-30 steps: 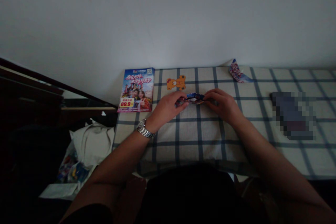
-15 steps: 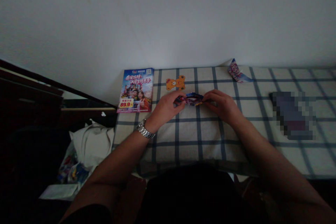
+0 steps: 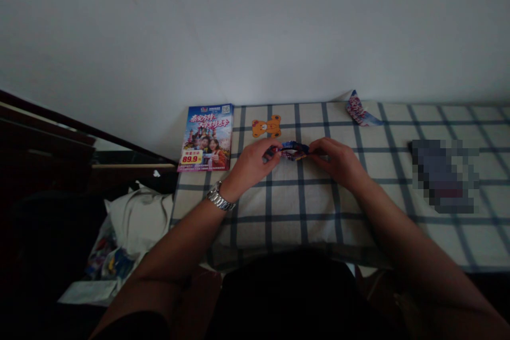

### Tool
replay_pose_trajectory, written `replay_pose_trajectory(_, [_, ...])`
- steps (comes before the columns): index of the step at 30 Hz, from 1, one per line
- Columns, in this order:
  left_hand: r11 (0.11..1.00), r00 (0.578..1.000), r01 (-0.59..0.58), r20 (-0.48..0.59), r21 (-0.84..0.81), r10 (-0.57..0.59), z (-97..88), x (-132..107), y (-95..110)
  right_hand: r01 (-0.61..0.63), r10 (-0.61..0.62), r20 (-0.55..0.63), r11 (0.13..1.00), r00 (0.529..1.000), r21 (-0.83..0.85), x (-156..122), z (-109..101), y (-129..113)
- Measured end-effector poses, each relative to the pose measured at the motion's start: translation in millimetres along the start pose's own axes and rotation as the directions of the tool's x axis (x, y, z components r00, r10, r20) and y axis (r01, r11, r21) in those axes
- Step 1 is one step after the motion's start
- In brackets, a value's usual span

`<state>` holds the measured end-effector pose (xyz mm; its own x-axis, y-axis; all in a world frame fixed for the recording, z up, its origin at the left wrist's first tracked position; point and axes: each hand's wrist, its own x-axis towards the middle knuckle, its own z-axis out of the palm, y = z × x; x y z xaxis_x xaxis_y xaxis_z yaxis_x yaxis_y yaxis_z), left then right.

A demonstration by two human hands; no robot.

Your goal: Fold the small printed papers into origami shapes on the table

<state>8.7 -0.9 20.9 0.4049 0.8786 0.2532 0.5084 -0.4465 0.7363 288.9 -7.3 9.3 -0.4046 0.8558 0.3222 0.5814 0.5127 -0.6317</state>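
Observation:
A small piece of folded printed paper, blue with red and yellow patches, is stretched between my hands above the checked cloth. Its middle bulges into a ring-like gap. My left hand, with a metal watch at the wrist, pinches the left end between thumb and fingers. At the right end, my right hand grips it the same way. The fingertips cover both ends of the paper. Just behind my left hand is an orange bear figure on the cloth.
A stack of printed flyers lies at the cloth's left end. Near the wall rests a torn or folded printed scrap. Off to the right is a pixelated dark object. White bags stand below at left.
The gap in the middle of the folded paper looks a little wider and rounder. Both hands keep their pinch in nearly the same place.

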Motion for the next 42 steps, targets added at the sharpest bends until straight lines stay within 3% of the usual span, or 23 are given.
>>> replay_pose_trajectory(10, [0.996,0.996,-0.088,0.003,-0.018,0.088,2.3,0.4,-13.8,-0.053,0.053,-0.012,0.998,0.999,0.042,-1.5,1.1,5.0])
replay_pose_trajectory(16, [0.994,0.994,-0.107,-0.013,-0.019,0.107,2.9,1.7,-19.1,-0.122,0.125,-0.005,0.981,0.992,0.153,-2.4,-1.4,5.3])
replay_pose_trajectory(20, [0.992,0.992,-0.122,-0.038,-0.026,0.121,3.4,1.4,-20.0,-0.133,0.14,-0.173,0.99,0.975,0.052,0.8,-13.2,9.8])
replay_pose_trajectory(24, [0.992,0.993,-0.115,-0.042,-0.048,0.113,3.7,0.6,-19.1,-0.197,0.138,-0.355,0.971,0.925,-0.135,4.7,-29.5,22.9])
replay_pose_trajectory(29, [0.988,0.988,-0.154,-0.027,-0.023,0.153,2.3,-0.2,-17.8,-0.294,0.145,-0.505,0.928,0.851,-0.229,4.3,-47.2,40.6])
replay_pose_trajectory(36, [0.972,0.973,-0.232,0.02,0.03,0.232,1.0,0.4,-19.6,-0.415,0.111,-0.616,0.827,0.78,-0.378,-1.5,-58.6,67.5])
replay_pose_trajectory(42, [0.984,0.984,-0.177,-0.014,-0.002,0.177,1.6,1.2,-20.7,-0.452,0.207,-0.571,0.829,0.794,-0.329,-2.7,-60.5,82.0])
